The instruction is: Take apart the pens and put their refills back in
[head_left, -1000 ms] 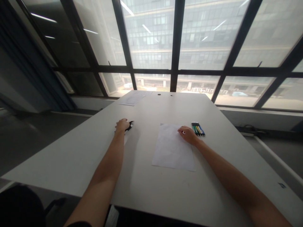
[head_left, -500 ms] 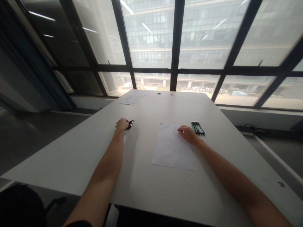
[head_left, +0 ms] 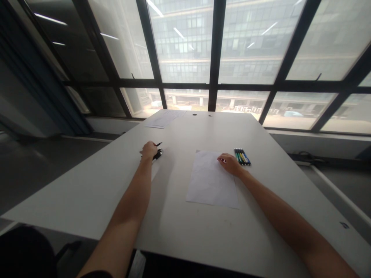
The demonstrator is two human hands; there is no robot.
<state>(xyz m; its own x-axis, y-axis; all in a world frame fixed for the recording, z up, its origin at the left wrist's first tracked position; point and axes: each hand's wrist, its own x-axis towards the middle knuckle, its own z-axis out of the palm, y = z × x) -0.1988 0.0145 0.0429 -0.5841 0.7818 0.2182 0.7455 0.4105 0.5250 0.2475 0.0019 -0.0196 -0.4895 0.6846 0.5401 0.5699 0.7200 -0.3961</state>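
Note:
My left hand (head_left: 149, 150) is closed around a black pen (head_left: 159, 144), whose tip sticks out past the fingers. Just beside and under that hand lie several dark pens (head_left: 158, 154) in a bunch, partly covered by it. On the right, my right hand (head_left: 230, 163) rests on the upper right part of a white sheet of paper (head_left: 213, 183). Its fingers are curled together, and whatever may be between them is too small to make out. Close by, to the right of this hand, several pens with coloured labels (head_left: 242, 157) lie side by side in a neat row.
All of this is on a long white table (head_left: 179, 235). Printed papers (head_left: 162, 119) lie at its far left edge, and a dark round spot (head_left: 194, 114) marks the far end. Tall windows stand beyond, with a blue curtain (head_left: 58, 88) to the left.
A single pen now points out of my left hand, apart from the bunch; earlier the pens were together beside the fingers. My left hand has risen slightly. The right hand stays put.

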